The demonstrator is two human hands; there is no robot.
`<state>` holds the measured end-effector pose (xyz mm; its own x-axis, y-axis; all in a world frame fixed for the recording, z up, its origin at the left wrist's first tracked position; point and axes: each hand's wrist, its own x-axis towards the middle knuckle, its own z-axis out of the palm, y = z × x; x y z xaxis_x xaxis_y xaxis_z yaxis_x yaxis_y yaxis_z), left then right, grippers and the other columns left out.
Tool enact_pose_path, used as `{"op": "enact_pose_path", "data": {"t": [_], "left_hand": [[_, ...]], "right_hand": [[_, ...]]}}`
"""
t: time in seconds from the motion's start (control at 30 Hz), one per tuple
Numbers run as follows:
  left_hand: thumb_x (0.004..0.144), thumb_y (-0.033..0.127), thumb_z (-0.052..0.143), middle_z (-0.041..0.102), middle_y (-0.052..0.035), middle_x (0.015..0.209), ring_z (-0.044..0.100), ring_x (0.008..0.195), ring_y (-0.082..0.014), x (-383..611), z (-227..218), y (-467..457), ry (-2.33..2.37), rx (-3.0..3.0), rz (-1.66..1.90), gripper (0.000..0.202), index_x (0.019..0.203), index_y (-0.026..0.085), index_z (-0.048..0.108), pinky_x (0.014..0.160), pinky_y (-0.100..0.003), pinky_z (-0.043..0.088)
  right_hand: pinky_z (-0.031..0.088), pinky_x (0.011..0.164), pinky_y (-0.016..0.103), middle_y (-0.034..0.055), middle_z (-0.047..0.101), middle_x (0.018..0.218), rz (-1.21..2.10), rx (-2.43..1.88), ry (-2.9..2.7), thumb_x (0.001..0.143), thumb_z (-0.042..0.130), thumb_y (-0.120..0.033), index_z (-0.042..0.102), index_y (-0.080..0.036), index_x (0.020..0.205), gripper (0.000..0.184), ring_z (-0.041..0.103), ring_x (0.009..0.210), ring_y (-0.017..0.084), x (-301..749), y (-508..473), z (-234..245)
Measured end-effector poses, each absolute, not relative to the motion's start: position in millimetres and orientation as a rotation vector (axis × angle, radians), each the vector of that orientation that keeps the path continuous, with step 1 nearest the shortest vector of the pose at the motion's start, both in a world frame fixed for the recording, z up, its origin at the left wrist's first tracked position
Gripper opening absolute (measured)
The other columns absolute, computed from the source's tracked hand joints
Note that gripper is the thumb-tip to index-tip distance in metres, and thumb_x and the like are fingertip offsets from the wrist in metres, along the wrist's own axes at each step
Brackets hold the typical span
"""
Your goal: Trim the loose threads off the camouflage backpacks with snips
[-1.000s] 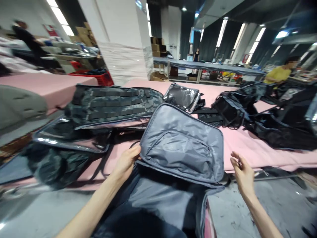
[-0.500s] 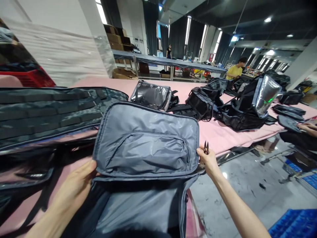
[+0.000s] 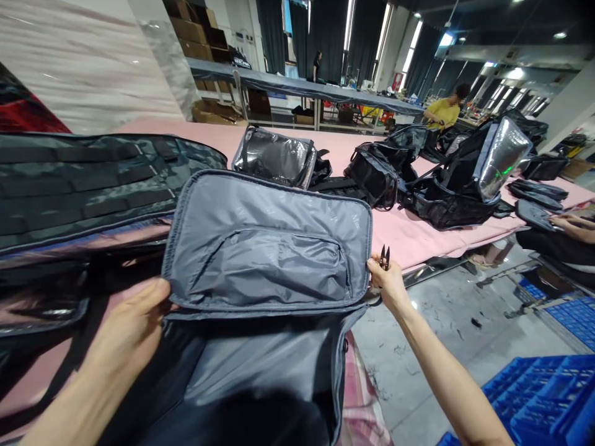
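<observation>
Open bag mouth [image 3: 263,356]; flap [image 3: 272,244] behind

Blue-grey bag lining [image 3: 272,266], pink tabletop [image 3: 402,238], grey-green camouflage panel [image 3: 102,179], blue crate [image 3: 542,396]

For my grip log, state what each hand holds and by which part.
The left hand holds the bag flap by its lower left corner. The right hand holds its right edge, plus dark snips by the end opposite their points.

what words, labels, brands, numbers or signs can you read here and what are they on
No text reads clearly.
Pale lettering on the grey flap lining: too faint, though one mark near the right edge looks like "M".
White lettering on the black item beside the cardboard boxes: too small.
</observation>
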<state>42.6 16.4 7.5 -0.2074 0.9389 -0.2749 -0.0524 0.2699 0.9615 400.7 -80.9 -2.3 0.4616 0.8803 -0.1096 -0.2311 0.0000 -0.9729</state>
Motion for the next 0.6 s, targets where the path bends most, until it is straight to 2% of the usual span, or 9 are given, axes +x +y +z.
{"op": "enact_pose_path", "data": {"t": [0.2,0.43,0.53,0.6], "left_hand": [[0.059,0.022,0.069,0.064,0.0054,0.06,0.053,0.058,-0.0129,40.0,2.0,20.2,1.362,0.745,1.209,0.008,0.064,0.02,0.063,0.049,-0.022,0.041],[0.053,0.028,0.077,0.064,0.0038,0.06,0.051,0.056,-0.01,42.0,4.0,22.3,1.309,0.755,1.196,0.026,0.071,0.015,0.064,0.051,-0.02,0.04],[0.05,0.031,0.08,0.06,0.0047,0.056,0.05,0.056,-0.0087,41.9,4.9,22.8,1.297,0.76,1.189,0.031,0.068,0.013,0.062,0.051,-0.018,0.038],[0.051,0.035,0.079,0.061,0.0039,0.06,0.049,0.057,-0.0084,42.1,3.8,22.6,1.287,0.812,1.16,0.034,0.071,0.013,0.062,0.052,-0.018,0.039]], "right_hand": [[0.011,0.036,0.019,-0.0123,0.031,0.043,0.966,-1.295,-0.66,0.058,0.073,-0.039,0.057,-0.012,0.089,0.044,0.018,0.036,0.002,404.7,-81.4,-5.4],[0.015,0.035,0.018,-0.0117,0.033,0.041,0.945,-1.366,-0.665,0.055,0.075,-0.039,0.059,-0.011,0.087,0.045,0.021,0.036,0.002,408.1,-76.6,-6.9],[0.019,0.034,0.018,-0.0091,0.041,0.044,0.959,-1.389,-0.669,0.054,0.075,-0.04,0.059,-0.012,0.084,0.044,0.027,0.036,0.003,407.5,-74.4,-7.1],[0.021,0.034,0.018,-0.0082,0.043,0.045,0.964,-1.41,-0.68,0.054,0.075,-0.041,0.059,-0.013,0.082,0.043,0.031,0.036,0.004,407.5,-72.7,-8.8]]}}
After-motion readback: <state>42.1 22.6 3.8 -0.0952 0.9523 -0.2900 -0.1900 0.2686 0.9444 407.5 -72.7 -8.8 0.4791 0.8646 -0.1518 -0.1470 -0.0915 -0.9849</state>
